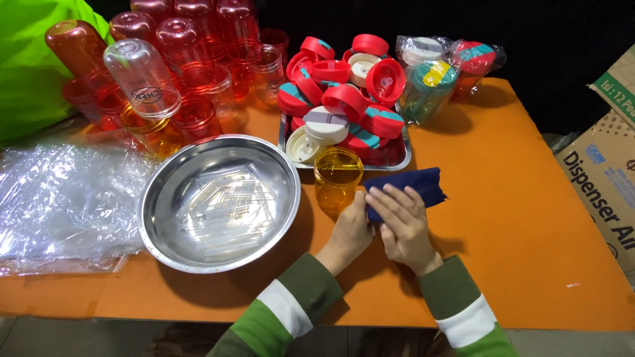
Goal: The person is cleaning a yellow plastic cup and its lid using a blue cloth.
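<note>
**Blue cloth and amber cup at the edge of a crowded worktop**

We saw both hands meet over a folded dark blue cloth point(405, 186) on the orange worktop point(529, 218). The right hand point(403, 225) lay flat on the cloth, fingers spread and pressing down, not closed around it. The left hand point(350, 228) was curled beside it, touching the cloth's near corner; we could not tell whether its fingers pinched the fabric. Just left of the cloth stood an upright amber plastic cup point(337, 177), open end up, close against the left hand. Behind the cup sat a metal tray point(405, 158) heaped with red, teal and cream lids. A wide steel bowl point(218, 201) holding clear plastic pieces rested to the left, near a pile of clear plastic bags point(63, 205). Stacked red tumblers point(198, 59) stood at the back, and cardboard boxes point(605, 178) at the right edge.
</note>
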